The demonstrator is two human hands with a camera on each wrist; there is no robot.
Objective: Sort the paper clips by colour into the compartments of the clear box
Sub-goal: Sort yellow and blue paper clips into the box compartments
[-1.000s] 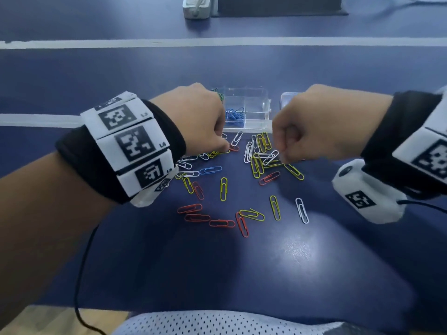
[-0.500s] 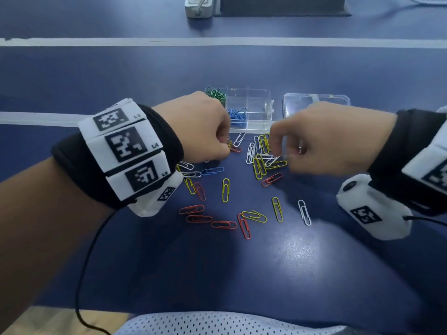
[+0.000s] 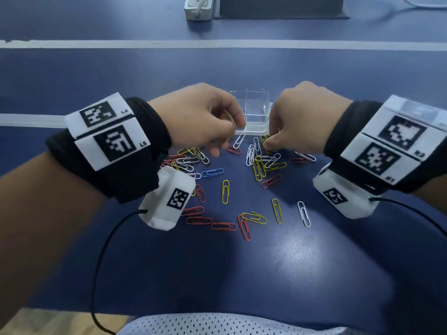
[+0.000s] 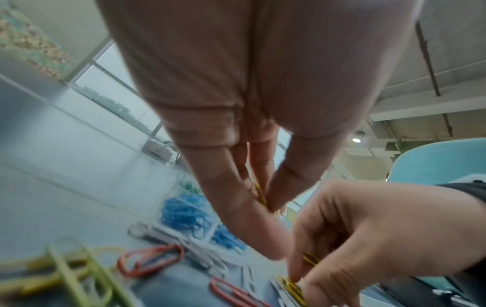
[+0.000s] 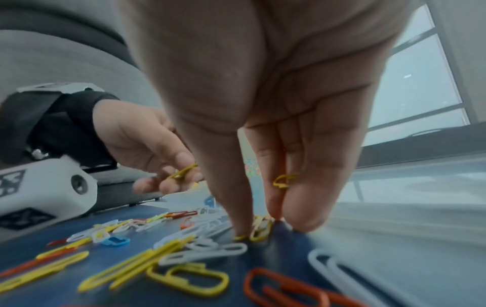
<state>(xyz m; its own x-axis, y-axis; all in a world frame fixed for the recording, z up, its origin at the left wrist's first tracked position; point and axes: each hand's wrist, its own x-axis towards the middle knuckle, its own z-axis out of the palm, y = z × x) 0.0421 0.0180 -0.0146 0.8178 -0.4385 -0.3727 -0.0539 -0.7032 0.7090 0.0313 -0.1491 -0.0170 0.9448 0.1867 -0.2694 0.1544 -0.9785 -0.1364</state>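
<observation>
Head view: both hands work over a dark blue table surface (image 3: 278, 274) at mid-frame. The left hand (image 3: 200, 117) sits left of centre, its thumb and fingers pinching a yellow wire paper clip (image 4: 260, 196); the left wrist view confirms the clip held between thumb and fingertips. The right hand (image 3: 302, 122), right of centre, has its fingertips (image 5: 242, 228) pressed down on a small cluster of yellow clips (image 5: 260, 228) on the table, and a further yellow clip (image 5: 284, 180) is tucked against its curled fingers in the right wrist view.

The clear plastic compartment box (image 3: 254, 110) stands at the upper centre of the frame, directly beyond and between the two hands. Both hands cover its outer parts, so only the middle compartments show in the head view. The left wrist view shows a heap of blue clips (image 4: 184, 211) inside it and a blurred green mass (image 4: 189, 187) behind.

Loose clips lie scattered below and between the hands: a blue clip (image 3: 212, 172), a yellow clip (image 3: 225, 191), a white clip (image 3: 304, 213), a row of red clips (image 3: 223, 226) at lower centre, and a mixed white and yellow pile (image 3: 263, 163).

Surroundings: white marker-tagged wristbands (image 3: 106, 130) on black cuffs on both wrists, a black cable (image 3: 104, 250) at lower left, a white line (image 3: 217, 44) across the upper frame, a white power strip (image 3: 198, 7) at the top edge.
</observation>
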